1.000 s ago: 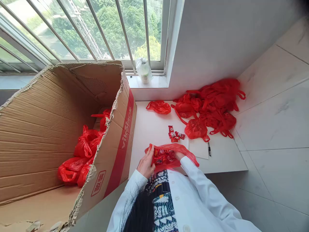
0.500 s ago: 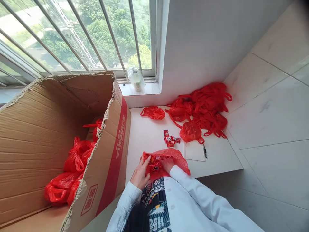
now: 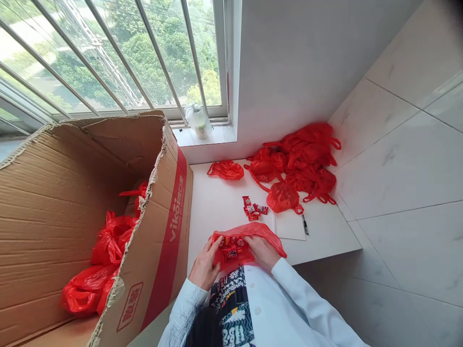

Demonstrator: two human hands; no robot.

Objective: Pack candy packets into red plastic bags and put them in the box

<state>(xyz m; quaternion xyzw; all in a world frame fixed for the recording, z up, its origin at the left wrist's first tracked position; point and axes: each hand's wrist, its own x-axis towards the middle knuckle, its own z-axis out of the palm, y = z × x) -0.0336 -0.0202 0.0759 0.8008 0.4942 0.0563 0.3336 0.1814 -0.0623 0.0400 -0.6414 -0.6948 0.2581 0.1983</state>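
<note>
At the table's near edge, a red plastic bag (image 3: 262, 230) lies spread with its mouth facing me. Small red snack packets (image 3: 229, 253) show inside it. My left hand (image 3: 205, 264) grips the left rim, thumb below and fingers over the edge. On the other side my right hand (image 3: 263, 251) has its fingers curled at the bag's opening, holding the plastic; some fingertips are hidden. Just beyond the bag, several loose red packets (image 3: 253, 210) lie in a small cluster on the white table (image 3: 204, 202).
A large cardboard box (image 3: 170, 212) with filled red bags (image 3: 112, 236) stands at left. A pile of red bags (image 3: 307, 154) lies at the back right, and one crumpled bag (image 3: 226, 170) farther left. Paper (image 3: 291, 226) and a pen (image 3: 305, 224) are at right.
My right hand has drawn back from inside the bag to its right rim, so more packets show. My left hand keeps its hold. The view has shifted slightly.
</note>
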